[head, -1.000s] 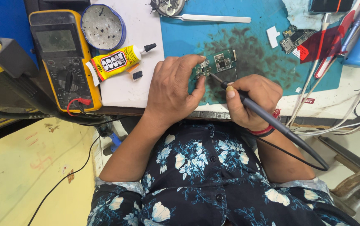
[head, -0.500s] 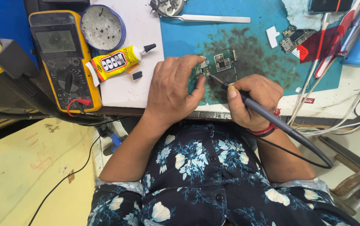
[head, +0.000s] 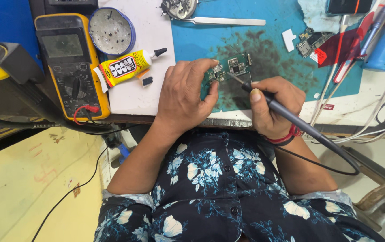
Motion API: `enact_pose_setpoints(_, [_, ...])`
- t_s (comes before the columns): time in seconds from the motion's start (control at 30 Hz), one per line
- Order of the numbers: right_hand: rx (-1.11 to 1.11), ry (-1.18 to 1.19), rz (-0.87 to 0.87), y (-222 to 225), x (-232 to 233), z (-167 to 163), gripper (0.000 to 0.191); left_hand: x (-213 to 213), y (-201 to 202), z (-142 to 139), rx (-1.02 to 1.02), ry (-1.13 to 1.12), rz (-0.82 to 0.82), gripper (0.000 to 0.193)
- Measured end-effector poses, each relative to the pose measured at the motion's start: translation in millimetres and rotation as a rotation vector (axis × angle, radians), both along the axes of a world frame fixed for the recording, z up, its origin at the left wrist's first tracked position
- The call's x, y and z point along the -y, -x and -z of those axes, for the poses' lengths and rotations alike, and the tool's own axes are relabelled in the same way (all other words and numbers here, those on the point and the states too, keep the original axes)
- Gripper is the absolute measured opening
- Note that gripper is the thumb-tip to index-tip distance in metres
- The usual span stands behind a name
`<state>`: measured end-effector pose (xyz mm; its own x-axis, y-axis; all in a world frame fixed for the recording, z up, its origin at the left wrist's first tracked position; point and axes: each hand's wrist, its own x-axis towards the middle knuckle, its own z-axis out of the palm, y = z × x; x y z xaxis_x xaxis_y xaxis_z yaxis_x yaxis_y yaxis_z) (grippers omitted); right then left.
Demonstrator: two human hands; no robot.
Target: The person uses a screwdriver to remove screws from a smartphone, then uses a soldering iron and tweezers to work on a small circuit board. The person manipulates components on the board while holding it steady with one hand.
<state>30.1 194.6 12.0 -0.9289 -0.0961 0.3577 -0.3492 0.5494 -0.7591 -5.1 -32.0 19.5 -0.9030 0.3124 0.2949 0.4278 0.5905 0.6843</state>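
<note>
Circuit board (head: pixel 233 67): small green board lying flat on the blue mat (head: pixel 273 40), near the front edge of the surface (head: pixel 147 96), just ahead of the person's body.
Left hand (head: pixel 184 96): palm down, fingers spread narrow over the board's left end, fingertips pressing it to the mat, seemingly so it cannot slide under the tip.
Right hand (head: pixel 273 105): closed around the soldering iron (head: pixel 291 117) in a pen grip low on the handle, likely for fine control; its tip touches the board's middle.
Cable: trails off the front edge, clear of the board.
Tweezers (head: pixel 221 20): at the back edge, well apart.
Multimeter (head: pixel 71 67): yellow, at the left edge.
Glue tube (head: pixel 125 66): between multimeter and left hand.
</note>
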Motion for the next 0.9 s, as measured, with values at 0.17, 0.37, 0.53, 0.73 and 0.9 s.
enact_pose_setpoints(0.17, [0.002, 0.164, 0.023, -5, 4, 5, 0.020, 2, -1, -1, -0.011, -0.007, -0.001, 0.045])
enact_pose_setpoints(0.37, [0.001, 0.128, 0.099, -7, 7, 8, 0.029, 5, -5, -1, -0.024, 0.003, -0.013, 0.044])
enact_pose_setpoints(0.53, [0.029, -0.028, 0.052, -9, -4, 4, 0.026, 6, -7, -1, -0.079, 0.043, 0.032, 0.029])
enact_pose_setpoints(0.73, [-0.072, -0.036, 0.043, -12, -11, 7, 0.016, 3, -10, 5, -0.189, 0.208, 0.146, 0.028])
enact_pose_setpoints(0.9, [-0.100, -0.085, -0.021, -7, -11, 9, 0.012, 0, -10, 8, -0.201, 0.269, 0.124, 0.031])
